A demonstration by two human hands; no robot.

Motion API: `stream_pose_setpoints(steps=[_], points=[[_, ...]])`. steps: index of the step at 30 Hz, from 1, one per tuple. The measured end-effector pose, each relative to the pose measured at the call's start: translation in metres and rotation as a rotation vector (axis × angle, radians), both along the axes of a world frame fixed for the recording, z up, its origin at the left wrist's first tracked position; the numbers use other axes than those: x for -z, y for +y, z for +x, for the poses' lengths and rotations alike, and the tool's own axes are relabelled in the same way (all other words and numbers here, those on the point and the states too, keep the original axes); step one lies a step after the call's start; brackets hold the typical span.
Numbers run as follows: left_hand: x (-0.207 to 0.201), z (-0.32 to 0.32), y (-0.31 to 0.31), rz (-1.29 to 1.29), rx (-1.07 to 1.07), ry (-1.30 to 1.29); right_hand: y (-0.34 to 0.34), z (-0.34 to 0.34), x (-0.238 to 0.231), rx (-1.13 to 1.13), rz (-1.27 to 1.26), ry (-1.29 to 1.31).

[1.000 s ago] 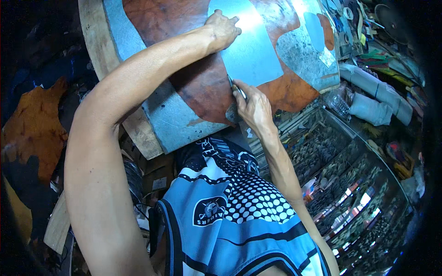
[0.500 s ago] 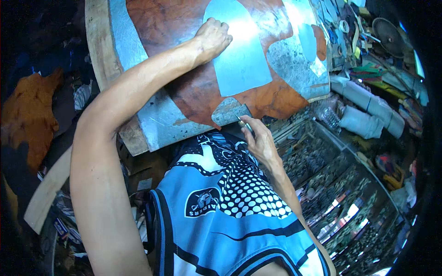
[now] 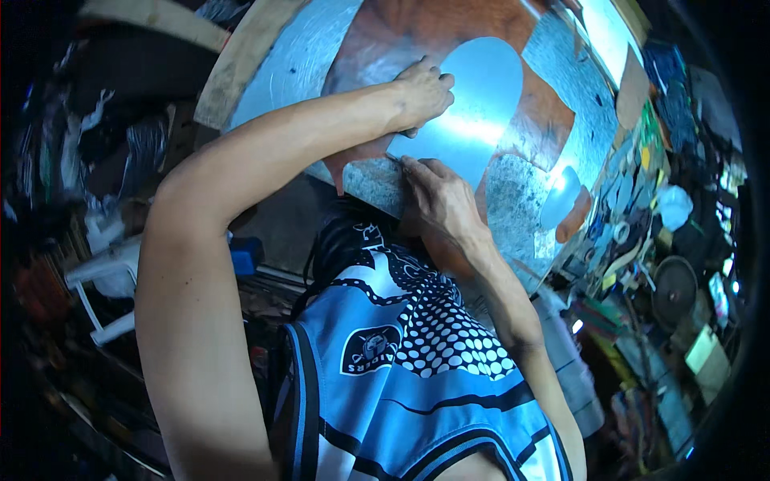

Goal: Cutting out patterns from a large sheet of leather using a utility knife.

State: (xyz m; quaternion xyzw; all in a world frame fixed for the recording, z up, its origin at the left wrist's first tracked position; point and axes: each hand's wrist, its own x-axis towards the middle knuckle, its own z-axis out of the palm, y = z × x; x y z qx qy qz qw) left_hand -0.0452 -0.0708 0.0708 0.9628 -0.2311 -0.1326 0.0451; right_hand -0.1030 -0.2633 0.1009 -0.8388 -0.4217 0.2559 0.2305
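A shiny metal template, rounded at its far end, lies on a piece of brown leather. My left hand is closed, its curled fingers pressing on the template's left edge and the leather beside it. My right hand is closed around a small knife, mostly hidden by the fingers. The knife's tip is at the template's near left corner, where leather borders a bare patch of the metal-topped bench.
A smaller metal template lies at the right over a brown leather scrap. A wooden plank edges the bench at the left. Beyond the bench on the right are cluttered scraps, a tape roll and a round dark disc.
The view has turned, and the bench sheet and template now lie slanted to the right. My right hand has brought the knife from the bench's near edge to the template's near left corner.
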Motion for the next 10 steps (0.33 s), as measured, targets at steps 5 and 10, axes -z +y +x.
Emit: stream_pose_setpoints(steps=[5,10], points=[[-0.009,0.002,-0.009,0.091,-0.062,0.133,-0.008,0.009,0.008,-0.056,0.066,0.027],[-0.012,0.000,-0.015,0.164,-0.099,0.149,-0.007,0.009,0.005,-0.099,0.022,-0.008]])
